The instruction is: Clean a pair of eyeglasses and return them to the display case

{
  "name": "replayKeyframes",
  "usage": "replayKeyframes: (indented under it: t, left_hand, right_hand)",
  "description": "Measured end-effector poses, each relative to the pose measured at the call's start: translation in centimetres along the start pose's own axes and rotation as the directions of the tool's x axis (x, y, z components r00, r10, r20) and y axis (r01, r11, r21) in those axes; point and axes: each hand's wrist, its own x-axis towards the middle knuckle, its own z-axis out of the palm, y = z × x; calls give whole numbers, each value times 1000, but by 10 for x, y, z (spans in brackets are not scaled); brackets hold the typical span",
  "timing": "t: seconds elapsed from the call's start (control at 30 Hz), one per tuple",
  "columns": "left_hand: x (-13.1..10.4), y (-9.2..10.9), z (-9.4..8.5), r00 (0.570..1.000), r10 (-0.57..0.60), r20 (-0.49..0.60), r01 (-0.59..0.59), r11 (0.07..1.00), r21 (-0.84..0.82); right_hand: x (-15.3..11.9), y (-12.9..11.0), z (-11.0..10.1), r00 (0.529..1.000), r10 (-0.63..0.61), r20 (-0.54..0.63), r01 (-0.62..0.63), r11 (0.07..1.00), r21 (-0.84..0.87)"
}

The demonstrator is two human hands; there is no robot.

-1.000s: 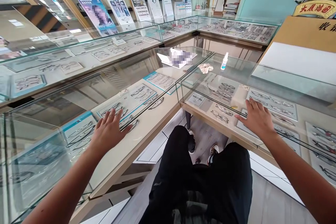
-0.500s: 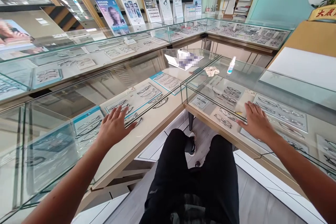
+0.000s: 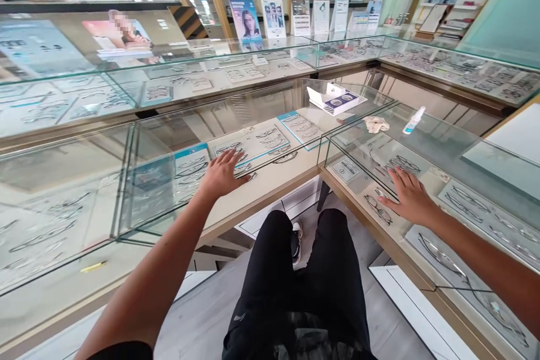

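My left hand (image 3: 223, 175) lies on the glass top of the left display case (image 3: 240, 118), fingers spread and holding nothing. Under the glass near it are rows of eyeglasses (image 3: 270, 138) on trays. My right hand (image 3: 410, 196) rests with fingers apart on the right glass case (image 3: 455, 149), also holding nothing. Beneath that glass, eyeglasses (image 3: 377, 209) lie close to my right thumb. Farther back on the glass are a crumpled beige cloth (image 3: 376, 124) and a white spray bottle (image 3: 414, 120), both apart from my hands.
A white and purple open box (image 3: 335, 99) sits on the glass near the corner. Behind runs another glass counter (image 3: 202, 76) with eyeglasses and upright advertising cards (image 3: 273, 18). A yellow pen-like object (image 3: 93, 266) lies at the lower left. My legs (image 3: 270, 275) are between the two cases.
The view has turned to the left, so the counters appear shifted right. Both hands stay spread on the glass; my right hand now appears nearer the corner where the cases meet.
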Motion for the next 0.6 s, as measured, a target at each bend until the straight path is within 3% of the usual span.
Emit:
replayKeyframes:
  t: [0.33,0.6]
  left_hand:
    - [-2,0,8,996,-90,-10,90,995,-44]
    - [-9,11,5,987,-160,22,160,987,-15]
  right_hand:
    - [90,-32,14,978,-203,-47,205,978,39]
    - [178,-83,14,951,-294,-91,297,955,14]
